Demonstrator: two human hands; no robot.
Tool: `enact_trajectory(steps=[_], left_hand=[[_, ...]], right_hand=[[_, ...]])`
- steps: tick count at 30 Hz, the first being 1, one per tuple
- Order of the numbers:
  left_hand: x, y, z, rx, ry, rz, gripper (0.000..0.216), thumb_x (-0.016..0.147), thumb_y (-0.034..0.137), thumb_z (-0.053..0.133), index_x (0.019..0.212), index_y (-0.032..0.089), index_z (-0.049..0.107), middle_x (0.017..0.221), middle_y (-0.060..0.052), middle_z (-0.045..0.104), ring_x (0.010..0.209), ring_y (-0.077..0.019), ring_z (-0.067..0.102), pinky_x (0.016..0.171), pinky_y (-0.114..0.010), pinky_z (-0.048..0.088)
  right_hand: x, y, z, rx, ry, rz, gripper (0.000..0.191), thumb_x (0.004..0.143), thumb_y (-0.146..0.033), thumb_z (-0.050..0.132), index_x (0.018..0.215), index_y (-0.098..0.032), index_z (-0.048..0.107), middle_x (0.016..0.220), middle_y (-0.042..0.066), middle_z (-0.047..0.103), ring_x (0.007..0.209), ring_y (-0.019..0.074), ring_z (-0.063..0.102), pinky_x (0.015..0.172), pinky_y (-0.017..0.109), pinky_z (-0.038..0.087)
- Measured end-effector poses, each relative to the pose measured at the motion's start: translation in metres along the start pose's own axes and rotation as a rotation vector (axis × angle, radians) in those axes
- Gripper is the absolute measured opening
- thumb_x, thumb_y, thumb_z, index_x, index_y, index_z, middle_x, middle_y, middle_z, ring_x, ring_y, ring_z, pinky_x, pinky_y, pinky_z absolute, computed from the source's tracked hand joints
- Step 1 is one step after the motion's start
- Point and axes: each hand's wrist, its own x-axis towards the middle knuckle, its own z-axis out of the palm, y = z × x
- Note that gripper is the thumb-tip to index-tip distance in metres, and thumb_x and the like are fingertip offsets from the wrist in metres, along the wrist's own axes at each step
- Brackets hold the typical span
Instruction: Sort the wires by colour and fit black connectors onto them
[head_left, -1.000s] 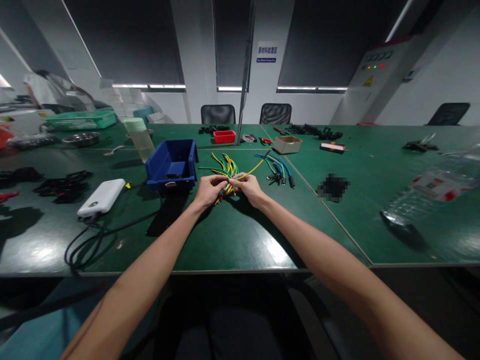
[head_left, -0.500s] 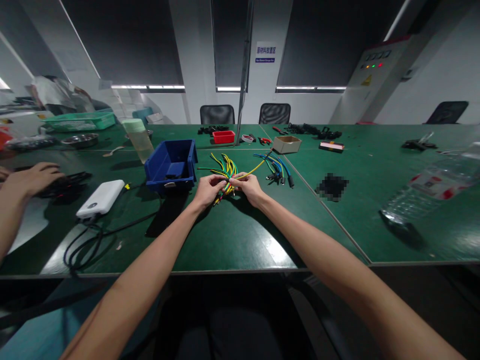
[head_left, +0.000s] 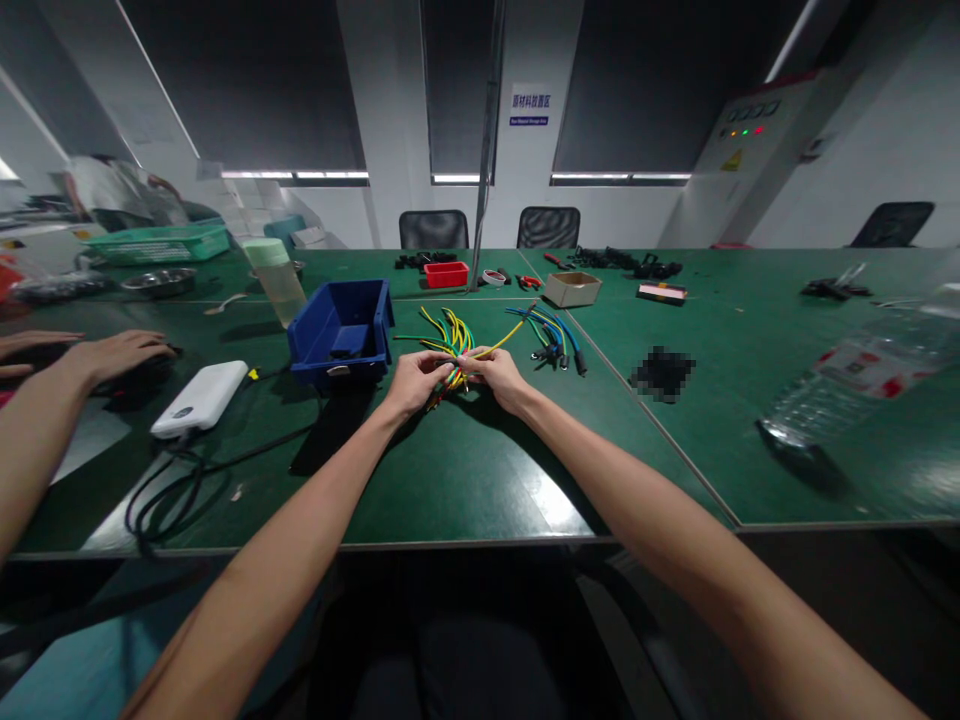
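In the middle of the green table [head_left: 465, 470] both hands meet over a bundle of yellow and green wires [head_left: 452, 328]. My left hand [head_left: 415, 383] is closed, its thumb and fingers pinching wires at the near side of the bundle. Fingertips nearly touching it, my right hand [head_left: 496, 376] pinches a yellow wire [head_left: 508, 338] that runs up and to the right. Small coloured ends stick out below the fingers; the exact grip points are hidden. Just right of my right hand lies a group of blue and green cables [head_left: 556, 335] with dark and metal ends.
A blue bin [head_left: 341, 325] stands left of my hands, near a white power bank [head_left: 201, 398] with a looped black cable. Behind are a red tray [head_left: 446, 274] and a small cardboard box [head_left: 572, 289]. A plastic bottle [head_left: 862, 375] lies right. A co-worker's hands [head_left: 112, 358] work at left.
The co-worker's hands at the left have shifted right over dark items. My own hands stay nearly still on the wires.
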Motion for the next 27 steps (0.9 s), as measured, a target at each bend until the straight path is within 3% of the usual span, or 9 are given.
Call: enact_trajectory(steps=[7,27], left_hand=[[-0.0005,0.0014,0.0000,0.010,0.026,0.020,0.035,0.058,0.031,0.078,0.087,0.011,0.071,0.076,-0.006,0.070,0.064,-0.0138,0.060,0.062,-0.026,0.048],[-0.0040,0.0083,0.0016,0.056,0.038,-0.014,0.031,0.060,0.026,0.074,0.087,0.012,0.072,0.066,-0.003,0.067,0.056,-0.0123,0.056,0.057,-0.025,0.046]], right_hand=[[0.0017,0.0023,-0.0006,0.012,0.011,-0.022,0.034,0.061,-0.040,0.079,0.078,-0.016,0.062,0.069,0.001,0.062,0.062,0.0102,0.059,0.058,0.022,0.048],[0.0012,0.0018,0.0001,-0.026,0.014,-0.035,0.036,0.061,-0.044,0.078,0.078,-0.017,0.061,0.072,0.002,0.065,0.064,0.0121,0.061,0.058,0.023,0.047]])
